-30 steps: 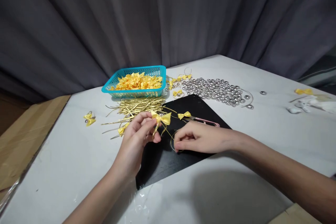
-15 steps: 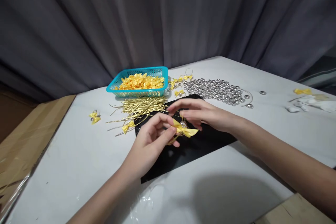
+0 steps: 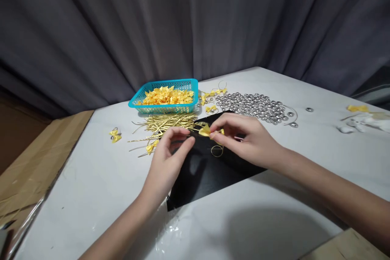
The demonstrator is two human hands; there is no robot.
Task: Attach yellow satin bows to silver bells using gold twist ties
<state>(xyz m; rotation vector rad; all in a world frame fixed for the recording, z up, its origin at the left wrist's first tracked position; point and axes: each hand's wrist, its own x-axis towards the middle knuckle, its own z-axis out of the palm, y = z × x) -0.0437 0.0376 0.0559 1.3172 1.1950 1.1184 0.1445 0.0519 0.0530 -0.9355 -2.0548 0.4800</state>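
My right hand [image 3: 243, 132] pinches a yellow ribbon bow [image 3: 205, 130] between thumb and fingers, above a black mat [image 3: 195, 187]. A thin gold cord loop [image 3: 217, 151] hangs below that bow. To its left is my left hand [image 3: 173, 146], with thumb and forefinger curved and slightly apart; nothing shows between them. Just beyond the left hand lie a heap of gold cords [image 3: 170, 123] and a loose yellow bow [image 3: 151, 146]. The silver bead seen on the bow earlier is hidden by my right fingers.
A blue basket [image 3: 131, 102] full of yellow bows stands at the back. Right of it spreads a pile of silver beads [image 3: 252, 105]. A bow with a bead [image 3: 115, 135] lies at left. A white figurine [image 3: 365, 122] sits far right. Cardboard [image 3: 39, 158] borders the table's left.
The bow has passed from my left hand to my right hand. My left fingers have let go and drawn slightly left. The view has shifted a little.
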